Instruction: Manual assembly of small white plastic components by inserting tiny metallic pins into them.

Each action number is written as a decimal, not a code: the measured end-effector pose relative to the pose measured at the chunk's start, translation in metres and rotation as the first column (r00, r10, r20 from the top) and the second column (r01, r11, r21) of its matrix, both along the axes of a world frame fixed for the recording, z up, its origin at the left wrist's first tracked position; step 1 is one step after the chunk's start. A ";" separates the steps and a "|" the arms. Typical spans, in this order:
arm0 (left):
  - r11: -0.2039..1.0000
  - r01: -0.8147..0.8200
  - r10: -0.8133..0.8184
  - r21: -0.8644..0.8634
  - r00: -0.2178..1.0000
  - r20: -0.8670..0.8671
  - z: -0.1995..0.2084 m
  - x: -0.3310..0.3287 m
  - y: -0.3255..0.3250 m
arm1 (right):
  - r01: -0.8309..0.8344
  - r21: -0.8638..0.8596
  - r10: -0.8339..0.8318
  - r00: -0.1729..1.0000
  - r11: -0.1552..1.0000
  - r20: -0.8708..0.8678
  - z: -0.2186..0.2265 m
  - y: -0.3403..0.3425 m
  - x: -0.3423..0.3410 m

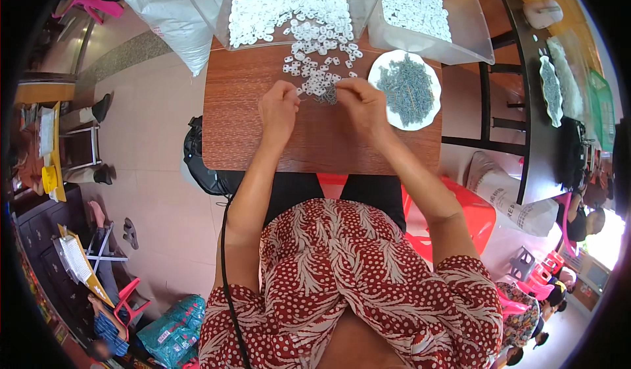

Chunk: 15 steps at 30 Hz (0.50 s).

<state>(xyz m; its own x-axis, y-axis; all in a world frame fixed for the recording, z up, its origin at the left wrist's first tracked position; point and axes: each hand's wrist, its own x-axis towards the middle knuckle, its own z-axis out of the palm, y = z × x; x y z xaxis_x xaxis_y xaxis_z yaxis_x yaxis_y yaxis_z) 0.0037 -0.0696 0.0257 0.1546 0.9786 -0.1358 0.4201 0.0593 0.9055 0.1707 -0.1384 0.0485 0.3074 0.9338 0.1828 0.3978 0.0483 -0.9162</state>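
Observation:
Over the wooden table my left hand (279, 111) is closed in a pinch beside the near end of a spread of small white plastic pieces with holes (319, 79). What its fingers hold, if anything, is too small to make out. My right hand (365, 109) is also pinched, with fingertips at a little heap of grey nails (327, 97); I cannot tell what lies between them. Right of that hand, a white scalloped plate (430, 109) carries a large pile of similar thin grey nails (406, 89).
A clear plastic bin (217, 20) of white pieces opens onto the brown table (230, 119); a second bin (473, 33) stands to its right. A white sack (172, 27) leans at the left. A dark table (526, 79) stands right. Other people sit around the room.

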 end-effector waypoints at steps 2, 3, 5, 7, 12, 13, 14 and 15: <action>0.996 -0.006 0.015 -0.084 0.994 0.107 0.009 -0.003 -0.016 | -0.045 -0.096 0.029 0.987 0.994 -0.158 -0.002 0.000 -0.020; 0.996 -0.010 0.019 -0.084 0.994 0.108 0.011 -0.005 -0.023 | -0.076 -0.139 0.045 0.976 0.987 -0.215 -0.001 0.000 -0.029; 0.999 0.005 0.001 -0.045 0.991 0.135 0.014 -0.007 -0.035 | -0.109 -0.180 0.058 0.962 0.978 -0.268 -0.002 -0.001 -0.043; 0.998 0.004 0.006 -0.064 0.987 0.163 0.017 -0.009 -0.046 | -0.144 -0.154 0.077 0.923 0.977 -0.377 -0.008 -0.005 -0.053; 0.952 -0.026 0.145 -0.306 0.917 0.372 0.014 -0.011 -0.055 | -0.116 -0.185 0.026 0.904 0.976 -0.427 -0.010 -0.012 -0.059; 0.940 -0.043 0.187 -0.339 0.895 0.406 0.013 -0.010 -0.057 | -0.102 -0.190 0.006 0.892 0.976 -0.452 -0.011 -0.012 -0.060; 0.926 -0.059 0.231 -0.372 0.869 0.437 0.012 -0.009 -0.058 | -0.104 -0.193 0.006 0.893 0.976 -0.451 -0.010 -0.013 -0.062; 0.925 -0.059 0.233 -0.375 0.868 0.438 0.010 -0.009 -0.059 | -0.088 -0.196 -0.004 0.905 0.977 -0.425 -0.010 -0.014 -0.063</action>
<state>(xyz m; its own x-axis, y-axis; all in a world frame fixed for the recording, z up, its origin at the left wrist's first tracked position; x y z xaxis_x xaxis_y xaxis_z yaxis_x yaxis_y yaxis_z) -0.0054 -0.1284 0.0358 0.1437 0.9007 -0.4100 -0.0850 0.4240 0.9017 0.1074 -0.1522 0.0388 0.2723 0.9501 -0.1524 -0.0255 -0.1512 -0.9882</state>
